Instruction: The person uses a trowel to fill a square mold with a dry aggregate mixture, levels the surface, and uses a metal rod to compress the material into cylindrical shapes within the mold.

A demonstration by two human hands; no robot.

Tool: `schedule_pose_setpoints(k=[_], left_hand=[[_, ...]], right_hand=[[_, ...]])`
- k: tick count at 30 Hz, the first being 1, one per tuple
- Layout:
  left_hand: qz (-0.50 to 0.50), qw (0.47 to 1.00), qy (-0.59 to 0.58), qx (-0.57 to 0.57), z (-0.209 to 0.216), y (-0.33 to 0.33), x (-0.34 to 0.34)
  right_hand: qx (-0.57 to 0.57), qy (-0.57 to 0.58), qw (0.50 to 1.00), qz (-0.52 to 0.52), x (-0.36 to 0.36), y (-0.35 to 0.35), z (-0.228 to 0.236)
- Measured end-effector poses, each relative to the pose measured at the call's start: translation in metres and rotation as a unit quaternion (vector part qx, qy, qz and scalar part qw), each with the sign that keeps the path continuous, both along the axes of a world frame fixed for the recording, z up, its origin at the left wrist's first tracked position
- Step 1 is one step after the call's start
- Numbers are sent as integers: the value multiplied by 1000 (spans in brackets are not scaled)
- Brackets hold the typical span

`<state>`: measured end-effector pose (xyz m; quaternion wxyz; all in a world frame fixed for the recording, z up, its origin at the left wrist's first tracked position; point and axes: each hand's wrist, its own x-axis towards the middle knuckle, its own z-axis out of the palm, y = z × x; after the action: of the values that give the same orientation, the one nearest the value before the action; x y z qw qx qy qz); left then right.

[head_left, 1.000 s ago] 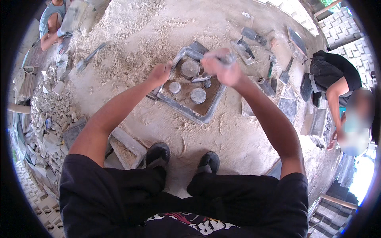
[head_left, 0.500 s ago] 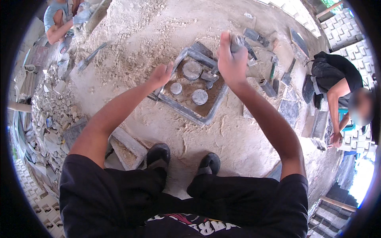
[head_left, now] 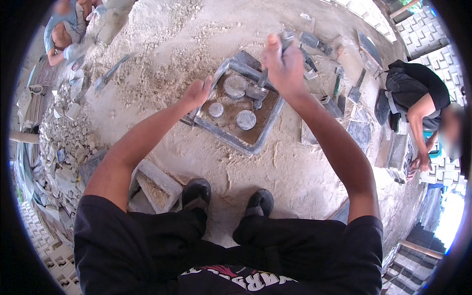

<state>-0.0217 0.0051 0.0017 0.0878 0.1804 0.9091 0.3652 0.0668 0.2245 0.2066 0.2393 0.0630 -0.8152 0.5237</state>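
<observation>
A square grey mould frame (head_left: 231,142) stands on the dusty ground in front of me. Inside it, on sandy fill, are three round grey discs, among them the front disc (head_left: 245,120). My left hand (head_left: 197,92) is closed over the frame's left side bar. In my right hand (head_left: 284,66), above the frame's right part, is the handle of a hammer (head_left: 257,92). The hammer's blocky head is low inside the frame, beside the discs; whether it touches them I cannot tell. A small rounded knob shows just under the head.
Trowels, including one at right (head_left: 357,88), and dark blocks lie to the right. Rubble (head_left: 69,142) heaps at left, near another trowel (head_left: 110,73). A hollow triangular block (head_left: 157,187) sits by my left shoe. Co-workers crouch at far right (head_left: 418,93) and upper left (head_left: 64,37).
My right hand has shifted slightly left, and the hammer's handle now shows more clearly. My left hand stays at the frame. The upper-left co-worker has moved left.
</observation>
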Motion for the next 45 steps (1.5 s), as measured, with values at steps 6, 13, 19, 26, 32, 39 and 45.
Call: schedule_pose_setpoints(k=[6, 13, 19, 26, 32, 39, 45], left_hand=[[-15, 1000, 6, 9, 0, 4, 2], [-3, 1000, -6, 31, -3, -1, 6], [-4, 999, -28, 31, -9, 0, 2], [22, 999, 3, 38, -1, 3, 9], [-6, 999, 7, 33, -1, 2, 6], [3, 999, 5, 54, 4, 5, 6], [12, 998, -23, 55, 8, 5, 11]], right_hand=[[-20, 40, 997, -62, -3, 4, 5], [-83, 56, 990, -97, -13, -4, 71], [20, 18, 994, -106, -20, 3, 28], [51, 17, 998, -38, 0, -7, 15], [-26, 87, 996, -20, -40, -11, 8], [-53, -38, 997, -42, -59, -16, 14], [-8, -11, 1000, 16, -41, -11, -1]])
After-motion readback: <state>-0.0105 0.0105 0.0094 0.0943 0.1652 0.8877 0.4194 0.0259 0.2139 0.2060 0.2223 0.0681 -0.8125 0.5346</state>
